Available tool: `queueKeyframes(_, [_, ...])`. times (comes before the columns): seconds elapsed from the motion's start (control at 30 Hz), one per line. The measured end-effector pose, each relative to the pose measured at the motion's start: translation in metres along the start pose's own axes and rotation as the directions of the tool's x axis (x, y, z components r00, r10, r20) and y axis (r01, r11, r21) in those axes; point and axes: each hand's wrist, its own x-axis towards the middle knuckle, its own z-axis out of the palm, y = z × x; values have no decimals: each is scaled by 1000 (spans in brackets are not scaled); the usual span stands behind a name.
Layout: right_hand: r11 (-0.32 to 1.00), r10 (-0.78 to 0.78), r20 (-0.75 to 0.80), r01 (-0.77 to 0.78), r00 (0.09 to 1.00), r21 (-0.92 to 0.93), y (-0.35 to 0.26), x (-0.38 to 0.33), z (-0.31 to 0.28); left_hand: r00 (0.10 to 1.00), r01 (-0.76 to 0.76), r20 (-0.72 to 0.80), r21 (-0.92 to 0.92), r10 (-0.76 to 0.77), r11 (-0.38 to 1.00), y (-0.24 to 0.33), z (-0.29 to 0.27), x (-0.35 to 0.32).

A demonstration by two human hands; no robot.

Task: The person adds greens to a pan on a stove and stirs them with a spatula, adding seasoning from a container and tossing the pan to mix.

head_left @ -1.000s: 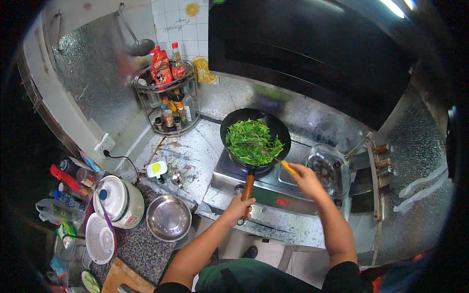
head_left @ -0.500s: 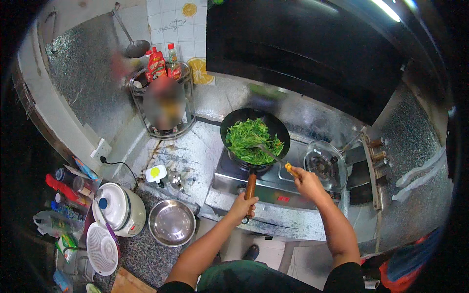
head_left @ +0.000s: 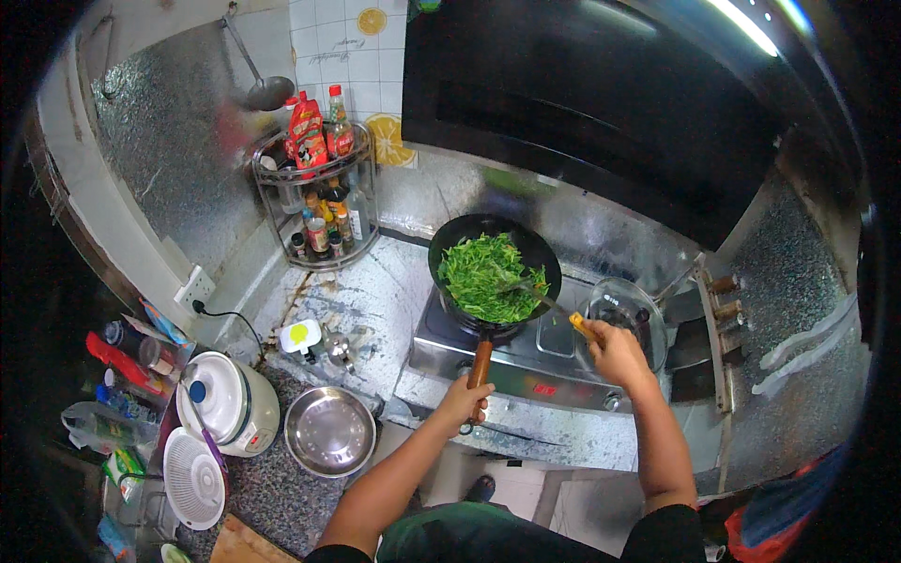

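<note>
A black wok [head_left: 542,246] sits on the left side of the gas stove [head_left: 441,349], filled with chopped green vegetables [head_left: 483,278]. My left hand [head_left: 461,402] is closed round the wok's brown wooden handle [head_left: 481,364]. In my right hand [head_left: 615,352] is a metal spatula with a yellow handle [head_left: 581,326]. Its shaft slants down to the left, and its blade is partly buried in the greens. Beyond my right hand, a glass lid [head_left: 615,291] lies on the right side of the stove.
At the back left stands a corner rack [head_left: 272,192] of bottles and sauces. A steel bowl [head_left: 330,432], a white rice cooker [head_left: 246,403] and a white strainer basket [head_left: 194,477] are on the left counter. Knives hang in a rack [head_left: 718,328] at right. A range hood [head_left: 601,122] overhangs the stove.
My right hand has moved right with the spatula, drawing its blade toward the wok's right side. The greens have shifted in the wok. My left hand keeps its hold on the handle.
</note>
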Motion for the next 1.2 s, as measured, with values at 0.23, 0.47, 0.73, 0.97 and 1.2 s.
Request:
queueKeyframes(0.23, [988,31,-60,-22,998,152,5,75,85,1000,-13,-15,4,14,1000,-3,3,2])
queueKeyframes(0.47, [994,86,-15,-84,996,65,16,1,28,998,59,23,30,-59,998,3,-4,-2])
queueKeyframes(0.73, [962,130,-130,-94,983,257,11,-49,-4,972,160,215,-294,-98,942,11,-2,5])
queueKeyframes(0.97, [721,358,-167,-159,919,674,0,-99,-21,934,279,316,-351,-167,894,17,3,16])
queueKeyframes(1.2, [630,591,-403,-88,699,772,35,-230,-42,918,376,245,-292,-311,879,62,7,-127])
